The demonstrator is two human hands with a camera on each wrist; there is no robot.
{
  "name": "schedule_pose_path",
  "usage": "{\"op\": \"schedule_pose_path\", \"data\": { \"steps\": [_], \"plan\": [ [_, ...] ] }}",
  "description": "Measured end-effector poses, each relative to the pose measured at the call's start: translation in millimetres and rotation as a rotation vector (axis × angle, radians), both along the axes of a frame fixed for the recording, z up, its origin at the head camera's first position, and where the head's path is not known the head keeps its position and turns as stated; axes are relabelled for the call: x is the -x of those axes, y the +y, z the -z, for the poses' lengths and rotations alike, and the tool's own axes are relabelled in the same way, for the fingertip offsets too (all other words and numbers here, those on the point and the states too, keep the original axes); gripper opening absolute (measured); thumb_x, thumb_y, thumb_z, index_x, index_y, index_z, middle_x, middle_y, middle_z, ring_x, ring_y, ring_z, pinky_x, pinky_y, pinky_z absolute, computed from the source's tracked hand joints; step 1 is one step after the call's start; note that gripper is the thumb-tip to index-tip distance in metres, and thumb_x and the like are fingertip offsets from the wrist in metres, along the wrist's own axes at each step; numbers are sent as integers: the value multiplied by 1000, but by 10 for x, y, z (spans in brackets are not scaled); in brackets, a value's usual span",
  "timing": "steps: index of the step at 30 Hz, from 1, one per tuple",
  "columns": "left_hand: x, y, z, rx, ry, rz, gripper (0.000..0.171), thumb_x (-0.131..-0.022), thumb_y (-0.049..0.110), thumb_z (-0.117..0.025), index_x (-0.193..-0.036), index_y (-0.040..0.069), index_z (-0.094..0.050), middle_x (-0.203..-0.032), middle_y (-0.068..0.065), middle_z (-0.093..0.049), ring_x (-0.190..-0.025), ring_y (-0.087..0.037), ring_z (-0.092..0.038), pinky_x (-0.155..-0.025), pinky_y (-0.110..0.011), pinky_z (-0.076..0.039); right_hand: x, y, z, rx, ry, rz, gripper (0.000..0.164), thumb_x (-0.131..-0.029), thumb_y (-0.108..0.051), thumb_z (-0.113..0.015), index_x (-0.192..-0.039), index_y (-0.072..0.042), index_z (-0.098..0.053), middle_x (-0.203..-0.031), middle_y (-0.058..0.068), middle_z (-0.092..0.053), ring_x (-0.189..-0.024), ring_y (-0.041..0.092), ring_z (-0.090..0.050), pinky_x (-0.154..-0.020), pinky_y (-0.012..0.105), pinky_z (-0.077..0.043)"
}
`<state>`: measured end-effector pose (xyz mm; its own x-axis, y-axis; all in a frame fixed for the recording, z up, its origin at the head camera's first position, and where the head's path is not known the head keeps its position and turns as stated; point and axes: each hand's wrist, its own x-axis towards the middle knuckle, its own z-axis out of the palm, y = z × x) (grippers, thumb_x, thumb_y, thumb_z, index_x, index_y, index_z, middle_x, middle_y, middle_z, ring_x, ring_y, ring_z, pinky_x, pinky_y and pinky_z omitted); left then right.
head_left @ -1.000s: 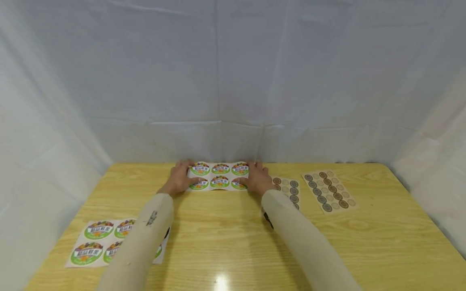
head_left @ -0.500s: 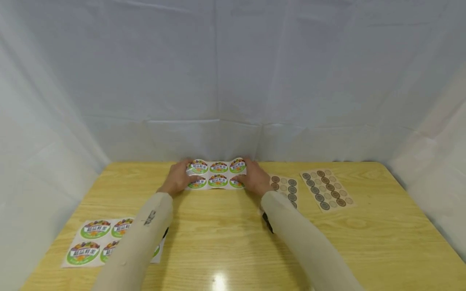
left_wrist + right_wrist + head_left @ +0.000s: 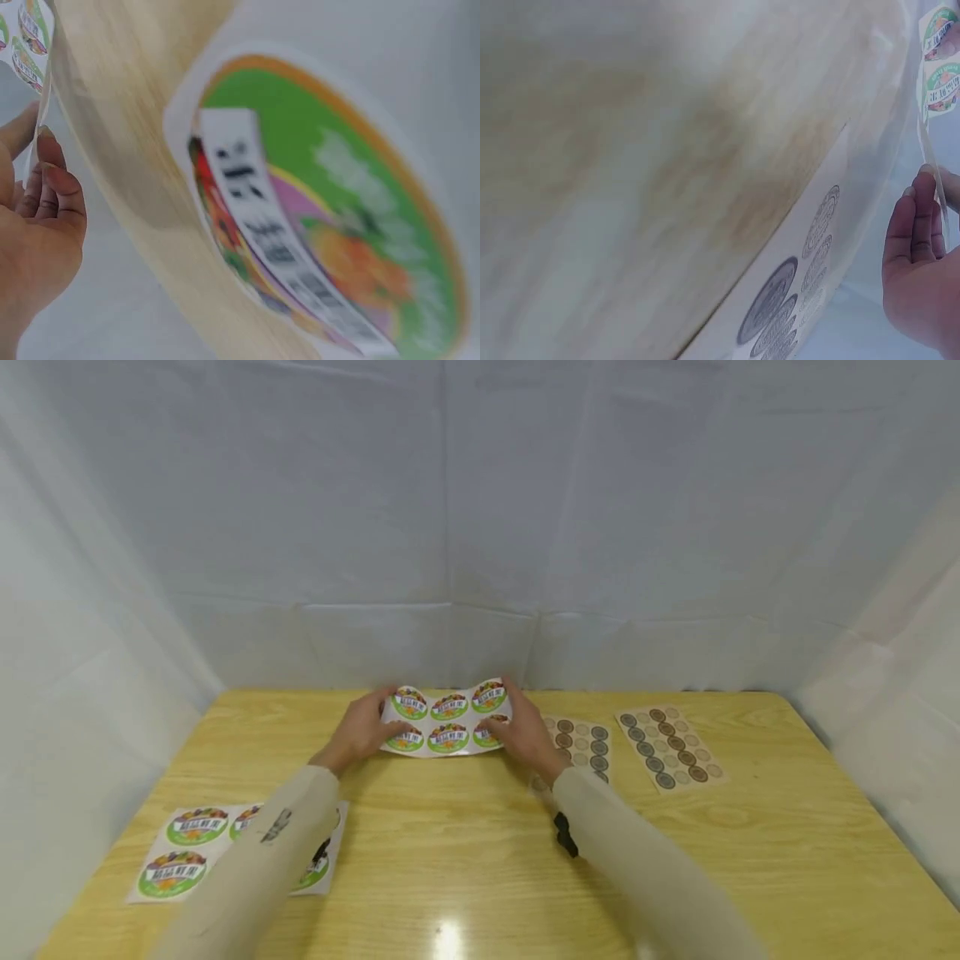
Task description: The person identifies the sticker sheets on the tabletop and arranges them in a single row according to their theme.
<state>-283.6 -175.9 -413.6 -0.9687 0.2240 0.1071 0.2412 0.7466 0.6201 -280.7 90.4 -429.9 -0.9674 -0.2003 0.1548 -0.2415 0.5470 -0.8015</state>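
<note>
The sheet of six fruit stickers (image 3: 447, 721) is held just above the desk (image 3: 480, 852) near the middle of its far edge, its long axis running left to right along that edge. The printed face tilts toward the person and the sheet sags in the middle, its ends raised. The left hand (image 3: 362, 731) pinches the sheet's left short edge, thumb on the printed side, and the right hand (image 3: 522, 733) pinches the right short edge the same way. Just right of the right hand lies a sheet of small round brown stickers (image 3: 583, 743), with a second such sheet (image 3: 669, 747) farther toward the right edge. Another fruit sticker sheet (image 3: 187, 852) lies at the near left corner, partly under the left sleeve (image 3: 255, 877).
</note>
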Motion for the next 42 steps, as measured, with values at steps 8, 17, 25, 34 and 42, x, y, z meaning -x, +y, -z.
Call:
{"op": "schedule_pose_path", "data": {
  "steps": [8, 17, 25, 34, 42],
  "plan": [
    [-283, -62, -75, 13, -34, 24, 76, -85, 23, -74, -142, -8, -34, -110, -21, -60, -77, -22, -57, -71, -37, -48, -265, 70, -78, 45, -90, -10, 80, -88, -26, -72, -151, -12, -26, -143, 10, -42, -114, 25, -52, -99, 42, -39],
    [-616, -150, -111, 23, -53, 5, 77, -85, 29, -74, -142, -7, -37, -80, -10, -53, -59, -16, -41, -54, -30, -37, -538, 115, -136, 86, -119, -21, 76, -85, -29, -74, -147, -11, -34, -122, 9, -57, -93, 20, -61, -77, 36, -51],
    [-875, -143, -155, 10, -103, 17, 77, -85, 28, -74, -143, -5, -37, -75, -5, -56, -52, -13, -41, -50, -29, -38, -775, 85, -103, 22, -146, 7, 76, -83, -30, -76, -145, -8, -36, -119, 11, -58, -92, 19, -60, -82, 38, -49],
    [-1176, -166, -102, 51, -63, 26, 76, -84, 28, -75, -141, -8, -39, -70, -2, -53, -49, -10, -37, -46, -26, -36, -1023, 51, -13, 7, -180, -52, 78, -83, -29, -77, -144, -5, -36, -112, 10, -59, -81, 14, -61, -70, 32, -51],
    [-1392, -185, -93, 105, -85, -3, 75, -84, 33, -74, -138, -9, -42, -78, -4, -58, -54, -12, -49, -47, -29, -42, -1173, 26, -10, -40, -181, -152, 78, -83, -29, -76, -144, -2, -35, -101, 4, -62, -72, 9, -60, -63, 27, -50]
  ]
}}
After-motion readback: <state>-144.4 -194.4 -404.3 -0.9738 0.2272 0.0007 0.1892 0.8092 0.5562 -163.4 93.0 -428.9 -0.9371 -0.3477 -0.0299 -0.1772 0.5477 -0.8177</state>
